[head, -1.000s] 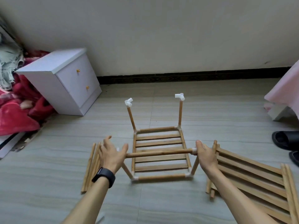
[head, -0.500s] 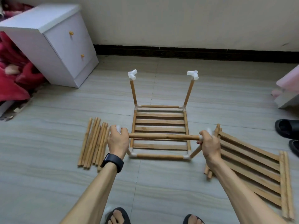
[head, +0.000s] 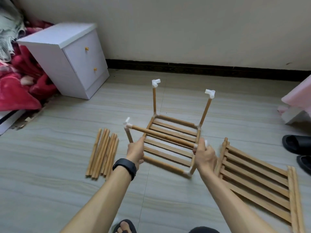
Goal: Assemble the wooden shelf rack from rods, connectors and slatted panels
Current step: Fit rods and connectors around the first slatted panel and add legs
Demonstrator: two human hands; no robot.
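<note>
The likeliest trouble here, as I judge it, is the push-fit joints working loose. The half-built rack is sitting on the floor between the loose rods and the spare slatted panel, and both hands are bearing on its near side. Any outward pull or twist could be drawing the crossbar out of the white connector at its left end — or out of the one at its right end, which is mostly hiding behind the right hand. The far uprights are looking vulnerable too: nothing is bracing their tops yet, the right one is leaning outward, and a jolt to the frame could be tipping them further or popping them from the base corners. The left hand, above a dark wristband, is reaching forward with its back toward the camera and its fingers curling around the near-left upright just below that connector. The right hand is wrapping the top of the near-right upright at the crossbar's end, with a bit of white plastic peeking above the knuckles — and both forearms are stretching out nearly straight, converging on the rack.
</note>
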